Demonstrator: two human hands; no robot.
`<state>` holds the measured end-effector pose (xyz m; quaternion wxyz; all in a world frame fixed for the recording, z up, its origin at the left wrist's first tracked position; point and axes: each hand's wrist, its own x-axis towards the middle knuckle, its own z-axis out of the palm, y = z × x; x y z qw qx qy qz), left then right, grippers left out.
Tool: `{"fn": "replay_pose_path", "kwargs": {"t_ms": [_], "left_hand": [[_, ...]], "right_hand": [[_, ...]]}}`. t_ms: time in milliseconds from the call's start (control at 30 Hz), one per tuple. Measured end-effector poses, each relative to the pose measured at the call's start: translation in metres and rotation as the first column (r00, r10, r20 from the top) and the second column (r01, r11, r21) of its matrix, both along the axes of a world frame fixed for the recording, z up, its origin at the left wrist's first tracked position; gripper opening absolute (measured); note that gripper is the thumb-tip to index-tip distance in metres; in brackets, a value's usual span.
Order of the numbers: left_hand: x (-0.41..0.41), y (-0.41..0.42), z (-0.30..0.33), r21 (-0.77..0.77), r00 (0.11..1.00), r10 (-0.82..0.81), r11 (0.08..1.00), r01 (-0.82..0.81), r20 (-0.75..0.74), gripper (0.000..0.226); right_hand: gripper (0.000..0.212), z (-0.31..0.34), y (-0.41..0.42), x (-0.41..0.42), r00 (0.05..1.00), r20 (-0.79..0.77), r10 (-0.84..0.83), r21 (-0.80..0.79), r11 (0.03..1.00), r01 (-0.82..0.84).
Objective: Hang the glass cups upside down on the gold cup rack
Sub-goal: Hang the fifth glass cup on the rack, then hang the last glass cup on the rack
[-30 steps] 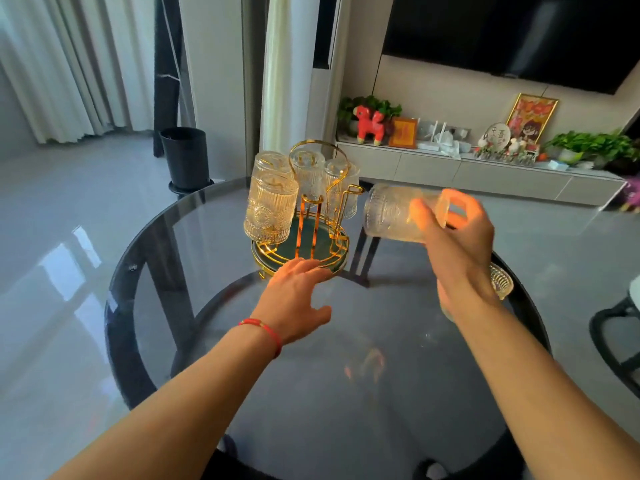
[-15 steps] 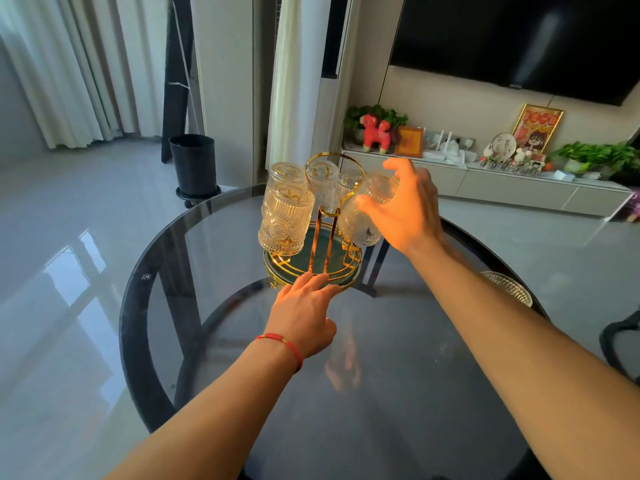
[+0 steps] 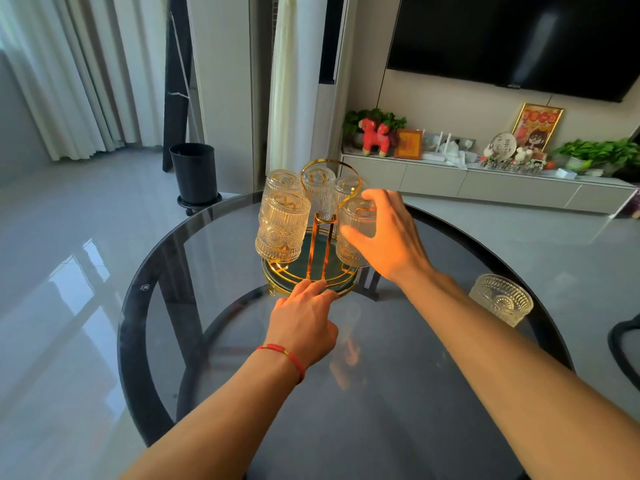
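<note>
The gold cup rack [image 3: 320, 247] with its green round base stands at the far side of the round dark glass table [image 3: 346, 393]. Several ribbed glass cups hang on it upside down; the nearest left one [image 3: 282, 226] is in plain view. My right hand [image 3: 384, 233] wraps around a glass cup [image 3: 353, 226] that sits upside down on the rack's right side. My left hand [image 3: 304, 320] lies flat on the table, its fingertips touching the rack's base rim. Another glass cup [image 3: 502, 299] stands upright on the table at the right.
Behind the table a black bin [image 3: 194, 173] stands on the floor. A low white cabinet [image 3: 485, 181] with plants, a red toy horse and frames runs along the back wall under a television. A dark chair edge [image 3: 623, 348] shows at the far right.
My right hand carried the glass cup from the right over to the rack, turned it upside down and lowered it onto the right side. My left hand moved forward to the rack's base.
</note>
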<state>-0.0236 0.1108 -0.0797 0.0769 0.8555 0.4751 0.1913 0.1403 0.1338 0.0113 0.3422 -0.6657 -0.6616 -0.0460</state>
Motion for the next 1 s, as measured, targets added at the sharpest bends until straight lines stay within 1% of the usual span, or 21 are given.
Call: {"fn": "replay_pose_path", "kwargs": {"t_ms": [100,167,267,333,400,433,467,500,533,567,600,633,667,700,733,800,867,933,1000], "left_hand": [[0.005,-0.005,0.005,-0.012,0.988,-0.016,1.000,0.018,0.151,0.052],[0.010,-0.010,0.010,-0.019,0.967,-0.052,0.998,0.058,0.249,0.058],[0.017,-0.017,0.014,0.042,0.961,-0.091,0.996,0.083,0.261,0.062],[0.021,-0.022,0.014,0.054,0.959,-0.114,0.993,0.103,0.259,0.063],[0.022,-0.026,0.013,0.032,0.952,-0.137,0.991,0.133,0.274,0.063],[0.021,-0.028,0.013,0.013,0.948,-0.146,0.989,0.149,0.284,0.062],[0.021,-0.030,0.012,-0.005,0.944,-0.155,0.986,0.164,0.290,0.061],[0.020,-0.032,0.012,-0.019,0.943,-0.163,0.984,0.176,0.289,0.061],[0.020,-0.034,0.011,-0.027,0.944,-0.171,0.982,0.186,0.282,0.060],[0.020,-0.035,0.011,-0.028,0.945,-0.179,0.981,0.194,0.275,0.059],[0.021,-0.036,0.011,-0.028,0.944,-0.186,0.979,0.201,0.273,0.058],[0.023,-0.037,0.011,-0.032,0.943,-0.188,0.978,0.205,0.276,0.058],[0.025,-0.038,0.011,-0.038,0.940,-0.188,0.978,0.207,0.285,0.057],[0.028,-0.039,0.011,-0.048,0.936,-0.185,0.977,0.209,0.300,0.056],[0.030,-0.040,0.012,-0.062,0.929,-0.182,0.975,0.213,0.322,0.055],[0.036,-0.043,0.013,-0.108,0.908,-0.181,0.965,0.237,0.379,0.052],[0.041,-0.047,0.015,-0.176,0.882,-0.184,0.943,0.284,0.435,0.050],[0.045,-0.049,0.019,-0.253,0.860,-0.173,0.911,0.325,0.481,0.054],[0.046,-0.051,0.022,-0.351,0.824,-0.129,0.861,0.370,0.552,0.066]], "right_hand": [[0.060,-0.009,-0.023,0.010,0.999,-0.004,0.050,0.064,0.997,-0.050],[0.058,-0.019,-0.042,0.023,1.000,-0.002,-0.004,0.086,0.996,0.005],[0.063,-0.038,-0.074,0.052,0.985,0.074,-0.153,0.091,0.985,0.146],[0.066,-0.054,-0.093,0.076,0.951,0.171,-0.257,0.083,0.966,0.246],[0.078,-0.068,-0.105,0.098,0.890,0.298,-0.345,0.028,0.935,0.353],[0.085,-0.073,-0.109,0.108,0.865,0.327,-0.380,0.001,0.916,0.402],[0.091,-0.077,-0.112,0.116,0.855,0.312,-0.414,-0.011,0.898,0.439],[0.097,-0.081,-0.114,0.123,0.861,0.254,-0.440,-0.014,0.889,0.459],[0.102,-0.084,-0.116,0.129,0.881,0.147,-0.451,-0.011,0.889,0.457],[0.107,-0.087,-0.118,0.133,0.896,-0.005,-0.445,-0.010,0.896,0.445],[0.112,-0.090,-0.120,0.137,0.885,-0.173,-0.432,-0.020,0.900,0.435],[0.115,-0.092,-0.121,0.140,0.846,-0.321,-0.426,-0.041,0.899,0.437],[0.116,-0.096,-0.122,0.142,0.796,-0.425,-0.431,-0.075,0.893,0.443],[0.112,-0.098,-0.122,0.144,0.758,-0.483,-0.438,-0.113,0.890,0.442],[0.103,-0.100,-0.122,0.146,0.741,-0.509,-0.439,-0.146,0.892,0.428],[0.079,-0.099,-0.125,0.147,0.737,-0.523,-0.428,-0.176,0.900,0.398],[0.065,-0.092,-0.131,0.142,0.785,-0.500,-0.366,-0.126,0.928,0.352],[0.064,-0.081,-0.137,0.132,0.881,-0.405,-0.245,-0.059,0.968,0.242],[0.073,-0.073,-0.141,0.120,0.947,-0.314,-0.076,-0.068,0.996,0.057]]}}
